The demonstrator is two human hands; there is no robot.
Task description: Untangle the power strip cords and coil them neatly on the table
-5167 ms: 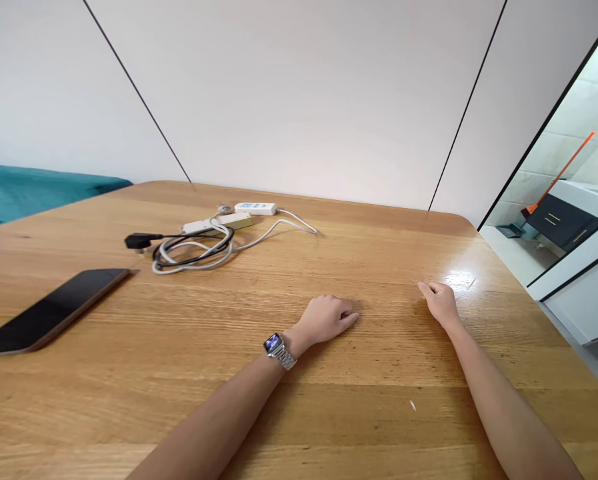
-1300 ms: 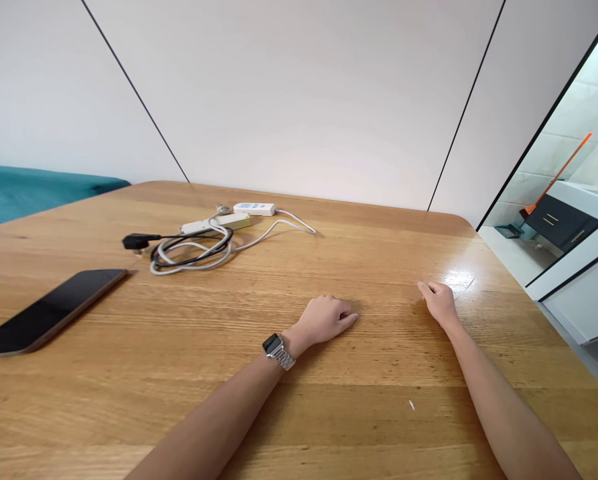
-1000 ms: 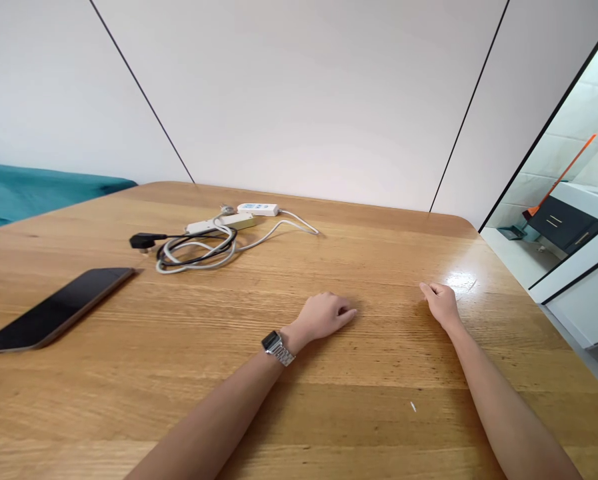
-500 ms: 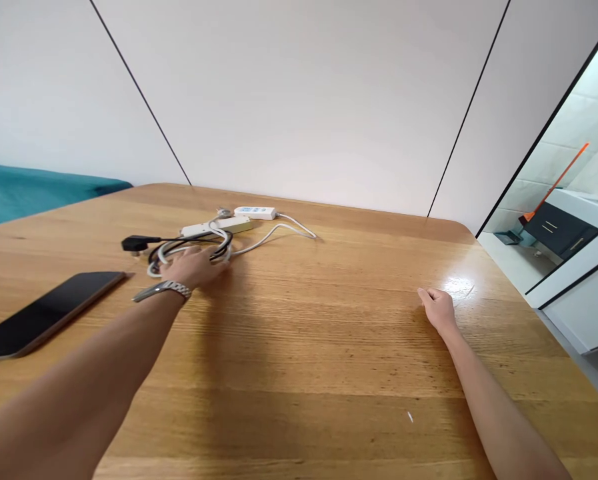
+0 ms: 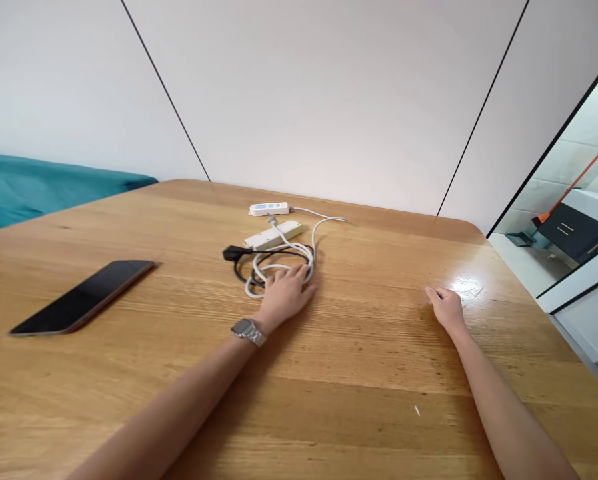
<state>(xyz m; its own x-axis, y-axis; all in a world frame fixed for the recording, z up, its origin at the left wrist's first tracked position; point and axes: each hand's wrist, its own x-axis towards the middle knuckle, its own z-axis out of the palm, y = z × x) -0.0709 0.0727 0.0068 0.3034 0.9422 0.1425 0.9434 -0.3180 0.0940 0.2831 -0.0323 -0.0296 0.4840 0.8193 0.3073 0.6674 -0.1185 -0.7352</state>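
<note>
White and black cables point(image 5: 255, 267) lie coiled nearside of the cream power strip point(image 5: 273, 235); there the left hand point(image 5: 285, 293) seemingly handles them, finger grip unclear. Right of the strip, the right hand point(image 5: 447, 309) is curled, apparently empty. Shifting the cables calls for gathering both.

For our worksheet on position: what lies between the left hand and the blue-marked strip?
The head view shows coiled cables, then the cream strip and a pale plug.
</note>
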